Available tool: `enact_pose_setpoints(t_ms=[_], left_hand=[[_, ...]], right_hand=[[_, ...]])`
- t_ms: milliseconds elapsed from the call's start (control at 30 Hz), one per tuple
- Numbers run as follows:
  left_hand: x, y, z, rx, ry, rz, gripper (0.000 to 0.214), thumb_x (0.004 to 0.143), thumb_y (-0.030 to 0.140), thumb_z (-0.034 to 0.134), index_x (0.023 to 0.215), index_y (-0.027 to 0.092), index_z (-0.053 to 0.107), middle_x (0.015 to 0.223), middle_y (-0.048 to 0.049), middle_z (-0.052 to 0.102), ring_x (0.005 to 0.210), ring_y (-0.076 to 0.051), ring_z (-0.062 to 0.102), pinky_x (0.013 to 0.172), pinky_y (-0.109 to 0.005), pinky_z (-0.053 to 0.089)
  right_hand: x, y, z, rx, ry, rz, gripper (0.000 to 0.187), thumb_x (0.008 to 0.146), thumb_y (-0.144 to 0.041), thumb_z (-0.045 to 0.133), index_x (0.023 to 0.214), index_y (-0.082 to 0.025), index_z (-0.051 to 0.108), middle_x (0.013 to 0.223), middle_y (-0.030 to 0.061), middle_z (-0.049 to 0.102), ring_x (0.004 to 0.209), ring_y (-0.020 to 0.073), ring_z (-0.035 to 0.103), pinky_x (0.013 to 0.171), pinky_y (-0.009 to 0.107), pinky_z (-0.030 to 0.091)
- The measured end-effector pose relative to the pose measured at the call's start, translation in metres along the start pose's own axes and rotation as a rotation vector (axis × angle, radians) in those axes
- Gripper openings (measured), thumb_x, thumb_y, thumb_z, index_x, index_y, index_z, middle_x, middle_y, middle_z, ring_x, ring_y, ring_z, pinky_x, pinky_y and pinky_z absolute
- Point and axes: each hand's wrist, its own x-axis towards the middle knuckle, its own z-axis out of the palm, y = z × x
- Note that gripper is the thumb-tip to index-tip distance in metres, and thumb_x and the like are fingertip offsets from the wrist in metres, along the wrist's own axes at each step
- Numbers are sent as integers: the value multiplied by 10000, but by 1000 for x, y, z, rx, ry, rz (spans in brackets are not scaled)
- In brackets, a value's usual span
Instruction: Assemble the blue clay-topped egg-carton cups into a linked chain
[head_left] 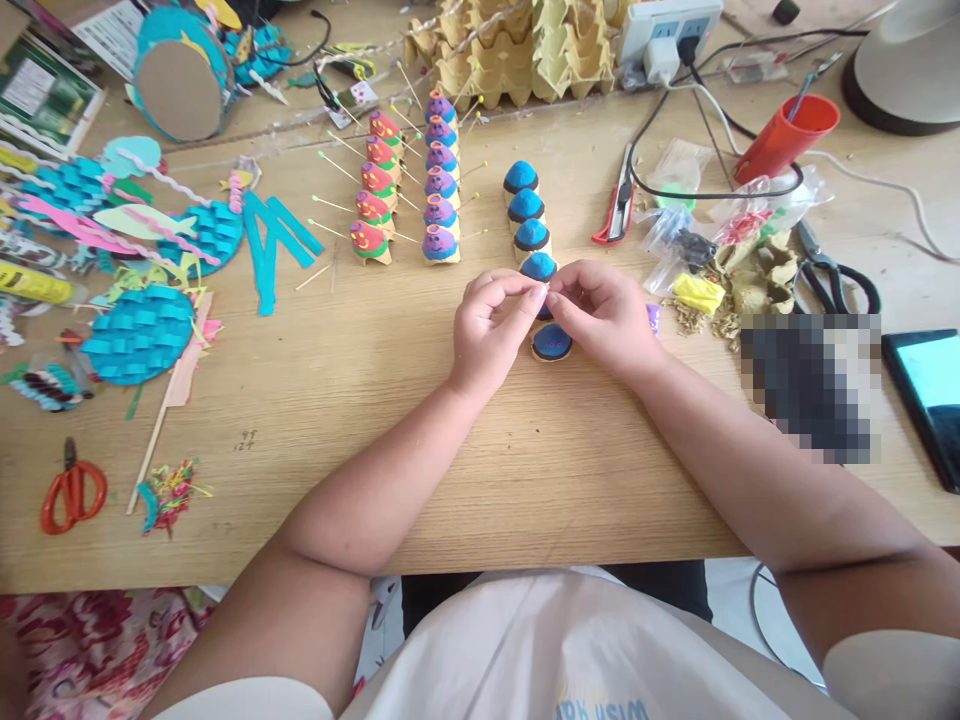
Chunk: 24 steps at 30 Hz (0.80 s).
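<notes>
Over a row of blue domed egg-carton cups (531, 236) with dark rims, my left hand (491, 325) and my right hand (607, 312) meet fingertip to fingertip. Both are closed in a pinch; whatever lies between the fingers is too small to make out. My hands partly cover one blue cup. Just below them sits the nearest cup (553, 342), which bears small pinkish dots on its blue top. Further left stand a row of purple cups (440, 213) with orange rings and a row of red-and-green cups (371, 208), with thin ball-tipped sticks poking out.
A red utility knife (616, 205), bags of clay (697, 240), black-handled scissors (832, 275) and a tablet (930, 400) lie to the right. A red cup (787, 138) leans behind. Orange-handled scissors (73, 490) and woven blue paper pieces (139, 335) lie left. Egg cartons (510, 50) stand at the back.
</notes>
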Motion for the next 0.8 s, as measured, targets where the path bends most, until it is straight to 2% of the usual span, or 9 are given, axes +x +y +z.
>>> enact_pose_setpoints(t_ms=[233,433,800], left_hand=[[0,4,-1,48,-13,17,260,964,531,738,925,289,827,1000,-42,791,1045,-199,710,1001,-372,550],[0,7,-1,-10,-15,-8,310,979,567,704,917,288,824,989,-38,782,1045,-191,710,999,-364,556],[0,3,-1,17,9,2,277,959,553,735,934,289,817,1010,-39,781,1049,-193,713,1016,-370,553]], right_hand=[[0,0,1,5,4,9,380,892,-573,803,831,-220,678,703,-17,594,622,109,476,567,282,383],[0,-2,0,-2,1,31,432,886,-618,794,808,-218,650,701,-18,575,615,107,462,566,283,384],[1,-3,-1,14,-12,25,450,886,-647,780,830,-214,672,696,-20,583,614,104,449,558,275,365]])
